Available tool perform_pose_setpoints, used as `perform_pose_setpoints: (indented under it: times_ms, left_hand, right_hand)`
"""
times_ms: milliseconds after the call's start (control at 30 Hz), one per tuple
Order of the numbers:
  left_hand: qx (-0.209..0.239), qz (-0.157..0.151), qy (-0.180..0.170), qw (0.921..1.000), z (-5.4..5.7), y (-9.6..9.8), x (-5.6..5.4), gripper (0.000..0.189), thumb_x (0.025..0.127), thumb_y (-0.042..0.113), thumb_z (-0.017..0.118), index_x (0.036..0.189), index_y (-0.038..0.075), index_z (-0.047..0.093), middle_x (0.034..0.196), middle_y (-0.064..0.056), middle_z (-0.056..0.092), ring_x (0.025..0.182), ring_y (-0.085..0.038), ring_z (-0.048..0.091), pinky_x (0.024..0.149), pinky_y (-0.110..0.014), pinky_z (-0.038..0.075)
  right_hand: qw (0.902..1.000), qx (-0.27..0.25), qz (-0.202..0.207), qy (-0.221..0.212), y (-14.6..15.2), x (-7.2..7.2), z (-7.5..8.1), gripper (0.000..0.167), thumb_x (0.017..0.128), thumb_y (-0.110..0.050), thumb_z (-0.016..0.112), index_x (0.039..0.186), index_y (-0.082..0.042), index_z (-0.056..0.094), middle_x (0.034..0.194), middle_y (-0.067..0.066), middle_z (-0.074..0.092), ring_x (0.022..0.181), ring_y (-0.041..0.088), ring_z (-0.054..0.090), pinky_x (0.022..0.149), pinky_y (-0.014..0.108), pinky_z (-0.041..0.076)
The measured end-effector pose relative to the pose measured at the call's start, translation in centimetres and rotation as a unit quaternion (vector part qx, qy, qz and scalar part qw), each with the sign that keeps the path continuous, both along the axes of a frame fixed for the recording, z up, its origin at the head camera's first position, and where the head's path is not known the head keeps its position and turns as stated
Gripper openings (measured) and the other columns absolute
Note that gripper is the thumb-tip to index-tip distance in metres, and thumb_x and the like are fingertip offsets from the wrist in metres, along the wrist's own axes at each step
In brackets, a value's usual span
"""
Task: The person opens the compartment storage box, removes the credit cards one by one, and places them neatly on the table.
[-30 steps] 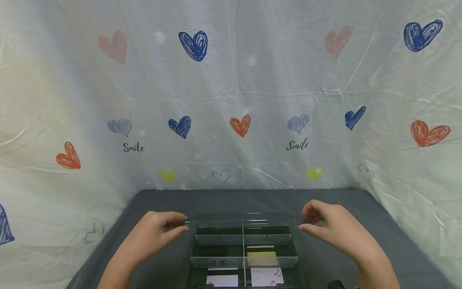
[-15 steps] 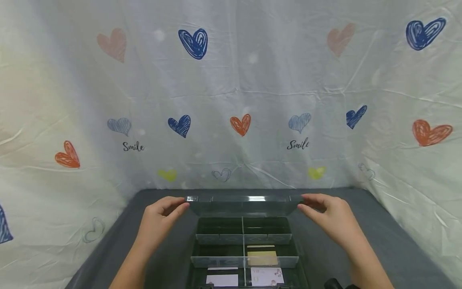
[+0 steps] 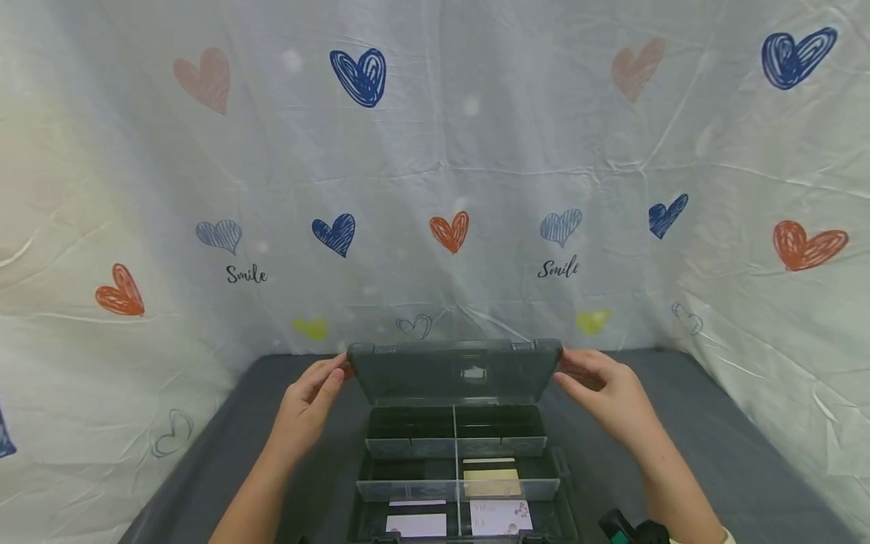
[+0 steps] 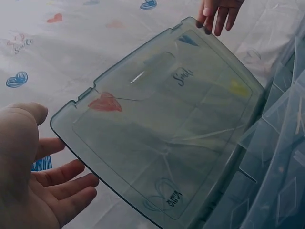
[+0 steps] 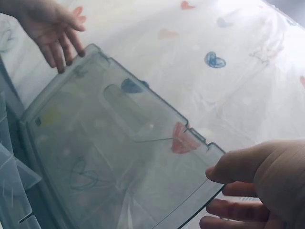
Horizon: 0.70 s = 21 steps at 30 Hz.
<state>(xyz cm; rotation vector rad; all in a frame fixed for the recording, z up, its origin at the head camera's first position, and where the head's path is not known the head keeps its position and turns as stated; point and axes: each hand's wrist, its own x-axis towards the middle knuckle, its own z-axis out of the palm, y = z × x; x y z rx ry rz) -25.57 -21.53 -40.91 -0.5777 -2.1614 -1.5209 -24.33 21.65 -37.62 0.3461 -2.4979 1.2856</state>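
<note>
A translucent dark-green plastic storage box (image 3: 566, 521) with dividers stands before me, its hinged lid (image 3: 435, 378) raised and leaning back. My left hand (image 3: 304, 404) is at the lid's left edge; in the left wrist view its fingertips touch the rim with the thumb apart. At the right corner my right hand (image 3: 612, 400) pinches the lid, thumb in front and fingers behind the edge. Inside the box, a yellowish card (image 3: 491, 481) sits in the middle right compartment. White cards lie in the front row, one plain (image 3: 416, 524) and one patterned (image 3: 501, 517).
Dark grey cloth (image 3: 306, 491) covers the table under the box. A pale curtain (image 3: 435, 128) printed with hearts and "Smile" hangs behind and at both sides. By my right wrist, a black device (image 3: 635, 529) shows at the lower edge.
The lid has swung up from lying back low behind the box to standing steeply. Both hands have risen with it, and the left thumb has come away from its edge.
</note>
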Motion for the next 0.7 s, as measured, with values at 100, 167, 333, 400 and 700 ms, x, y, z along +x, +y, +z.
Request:
perform_pose_setpoints:
  times_ms: [100, 167, 333, 400, 700]
  left_hand:
    - [-0.007, -0.004, -0.012, 0.9999, -0.6, 0.0, -0.5, 0.04, 0.11, 0.008, 0.049, 0.149, -0.002, 0.051, 0.126, -0.021, 0.062, 0.117, -0.008, 0.062, 0.094, -0.014, 0.047]
    - [-0.007, -0.007, -0.023, 0.9997, -1.1, 0.1, -0.8, 0.041, 0.11, 0.01, 0.048, 0.15, -0.002, 0.05, 0.129, -0.02, 0.061, 0.12, -0.019, 0.062, 0.094, -0.015, 0.048]
    - [-0.005, -0.003, -0.048, 0.9988, -2.2, 0.4, -1.6, 0.039, 0.112, 0.016, 0.047, 0.144, -0.005, 0.055, 0.132, -0.019, 0.061, 0.124, -0.037, 0.058, 0.095, -0.025, 0.052]
    - [-0.005, 0.002, -0.061, 0.9981, -2.7, 0.5, -1.9, 0.039, 0.112, 0.017, 0.048, 0.142, -0.006, 0.057, 0.132, -0.02, 0.061, 0.124, -0.038, 0.059, 0.096, -0.031, 0.053]
    - [0.016, 0.006, -0.117, 0.993, -4.4, 0.9, -3.1, 0.043, 0.111, 0.019, 0.05, 0.144, -0.008, 0.053, 0.136, -0.023, 0.057, 0.125, -0.043, 0.056, 0.098, -0.035, 0.053]
  right_hand:
    - [0.9995, -0.009, 0.028, -0.008, 0.1, -0.7, -0.7, 0.06, 0.099, -0.018, 0.072, 0.151, -0.001, 0.049, 0.137, 0.022, 0.061, 0.123, 0.038, 0.062, 0.095, 0.041, 0.054]
    - [0.999, -0.007, 0.041, -0.015, 0.1, -1.1, -1.1, 0.066, 0.099, -0.014, 0.072, 0.156, -0.004, 0.041, 0.138, 0.023, 0.059, 0.126, 0.039, 0.06, 0.097, 0.044, 0.053]
    - [0.9977, 0.01, 0.065, -0.016, 0.2, -1.7, -2.1, 0.078, 0.098, -0.01, 0.071, 0.162, -0.006, 0.027, 0.141, 0.024, 0.054, 0.13, 0.043, 0.055, 0.103, 0.053, 0.047]
    - [0.9971, 0.018, 0.073, -0.01, 0.1, -1.9, -2.5, 0.08, 0.099, -0.012, 0.071, 0.162, -0.002, 0.024, 0.141, 0.024, 0.051, 0.131, 0.045, 0.053, 0.104, 0.058, 0.044]
    - [0.9968, 0.026, 0.074, 0.014, -0.4, -3.1, -3.7, 0.066, 0.099, -0.008, 0.07, 0.154, 0.007, 0.038, 0.143, 0.025, 0.048, 0.131, 0.045, 0.052, 0.106, 0.061, 0.041]
